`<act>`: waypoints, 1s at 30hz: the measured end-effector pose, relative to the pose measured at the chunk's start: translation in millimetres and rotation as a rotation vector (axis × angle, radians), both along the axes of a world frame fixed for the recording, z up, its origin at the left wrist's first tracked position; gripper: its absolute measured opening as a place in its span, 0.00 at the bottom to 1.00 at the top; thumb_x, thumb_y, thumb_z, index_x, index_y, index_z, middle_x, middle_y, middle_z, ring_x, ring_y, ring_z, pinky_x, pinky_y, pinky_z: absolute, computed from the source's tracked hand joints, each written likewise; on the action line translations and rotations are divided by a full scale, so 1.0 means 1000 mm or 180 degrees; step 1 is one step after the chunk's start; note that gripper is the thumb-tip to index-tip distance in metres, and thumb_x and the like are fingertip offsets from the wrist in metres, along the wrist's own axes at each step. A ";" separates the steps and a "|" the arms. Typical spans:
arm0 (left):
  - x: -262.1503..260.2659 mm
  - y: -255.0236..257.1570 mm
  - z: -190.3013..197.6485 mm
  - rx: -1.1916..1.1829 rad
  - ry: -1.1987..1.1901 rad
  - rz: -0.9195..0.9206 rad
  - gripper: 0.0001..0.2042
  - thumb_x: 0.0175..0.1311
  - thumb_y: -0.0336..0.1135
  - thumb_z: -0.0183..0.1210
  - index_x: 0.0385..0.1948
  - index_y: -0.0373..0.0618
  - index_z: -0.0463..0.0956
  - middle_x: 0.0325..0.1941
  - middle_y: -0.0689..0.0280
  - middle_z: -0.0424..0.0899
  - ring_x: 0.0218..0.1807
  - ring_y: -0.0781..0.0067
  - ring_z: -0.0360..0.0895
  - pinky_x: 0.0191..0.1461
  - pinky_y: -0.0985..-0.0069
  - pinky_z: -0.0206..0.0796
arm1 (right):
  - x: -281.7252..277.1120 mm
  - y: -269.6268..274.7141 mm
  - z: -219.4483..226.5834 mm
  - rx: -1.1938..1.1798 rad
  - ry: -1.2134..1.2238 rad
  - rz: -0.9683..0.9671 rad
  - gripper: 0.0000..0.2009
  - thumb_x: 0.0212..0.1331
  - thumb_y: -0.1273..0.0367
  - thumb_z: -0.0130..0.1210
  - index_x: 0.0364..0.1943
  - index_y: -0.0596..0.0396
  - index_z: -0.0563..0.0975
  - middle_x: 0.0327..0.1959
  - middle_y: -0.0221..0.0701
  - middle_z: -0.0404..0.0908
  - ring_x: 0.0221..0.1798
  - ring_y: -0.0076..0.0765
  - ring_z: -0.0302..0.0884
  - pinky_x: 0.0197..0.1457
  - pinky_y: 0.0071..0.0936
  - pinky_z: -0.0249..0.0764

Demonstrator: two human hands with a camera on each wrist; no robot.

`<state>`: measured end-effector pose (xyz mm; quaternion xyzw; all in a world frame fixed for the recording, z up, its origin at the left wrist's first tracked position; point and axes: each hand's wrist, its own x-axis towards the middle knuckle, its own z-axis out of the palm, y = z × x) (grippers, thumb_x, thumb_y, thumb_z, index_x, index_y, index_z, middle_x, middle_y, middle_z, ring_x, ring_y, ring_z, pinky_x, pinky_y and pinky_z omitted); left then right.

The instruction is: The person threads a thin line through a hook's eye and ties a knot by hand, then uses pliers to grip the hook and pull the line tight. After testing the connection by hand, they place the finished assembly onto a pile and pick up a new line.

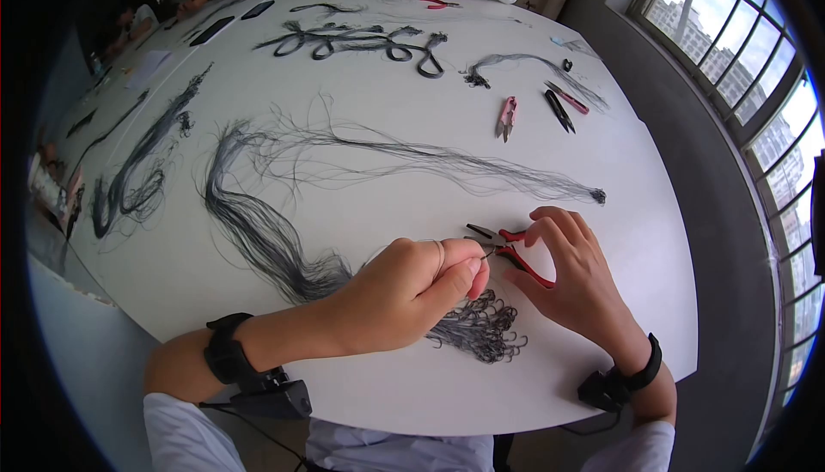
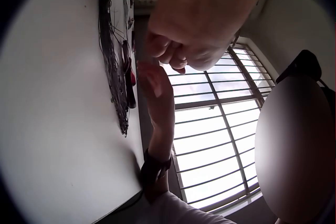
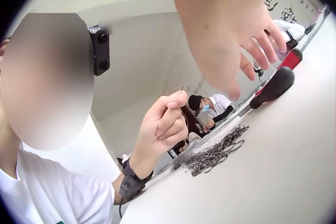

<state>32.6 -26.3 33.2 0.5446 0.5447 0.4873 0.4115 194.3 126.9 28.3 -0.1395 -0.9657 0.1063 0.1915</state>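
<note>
My left hand point(image 1: 404, 287) pinches a small dark fish hook point(image 3: 185, 88) between thumb and forefinger; its curved end sticks out above the fingertips in the right wrist view. Red-and-black-handled pliers point(image 1: 526, 267) lie on the table with their jaws apart, pointing left. Over their handles hovers my right hand point(image 1: 574, 276), fingers spread and slightly bent, with nothing in it. Below the left hand lies a heap of dark hooks point(image 1: 485, 330). Long dark strands point(image 1: 266, 231) run from behind my left forearm, bend at the far left and stretch rightward to a small knotted cluster point(image 1: 598, 196).
Pink thread snips point(image 1: 507, 118), black snips point(image 1: 559, 111) and a pink-handled tool point(image 1: 569, 98) lie farther back. Looped dark bundles point(image 1: 344, 41) cross the white table point(image 1: 361, 395). More strands point(image 1: 142, 158) lie left. Other people sit at the far side; a barred window point(image 1: 730, 42) stands right.
</note>
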 end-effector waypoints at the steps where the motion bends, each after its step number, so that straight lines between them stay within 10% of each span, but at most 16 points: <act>1: 0.000 0.000 0.002 -0.0117 -0.0031 0.0048 0.11 0.67 0.31 0.39 0.25 0.40 0.68 0.14 0.78 0.56 0.19 0.89 0.47 0.23 0.85 0.43 | 0.001 0.001 -0.002 -0.0005 -0.0294 -0.0084 0.13 0.45 0.68 0.63 0.30 0.56 0.71 0.44 0.36 0.70 0.48 0.42 0.66 0.48 0.36 0.64; 30: 0.001 0.005 -0.006 -0.0307 -0.0933 0.0273 0.12 0.70 0.35 0.35 0.28 0.42 0.65 0.12 0.79 0.54 0.14 0.90 0.46 0.17 0.87 0.39 | -0.008 -0.011 -0.008 0.0218 0.1051 0.0461 0.10 0.38 0.72 0.64 0.24 0.58 0.74 0.36 0.37 0.72 0.36 0.40 0.69 0.38 0.33 0.65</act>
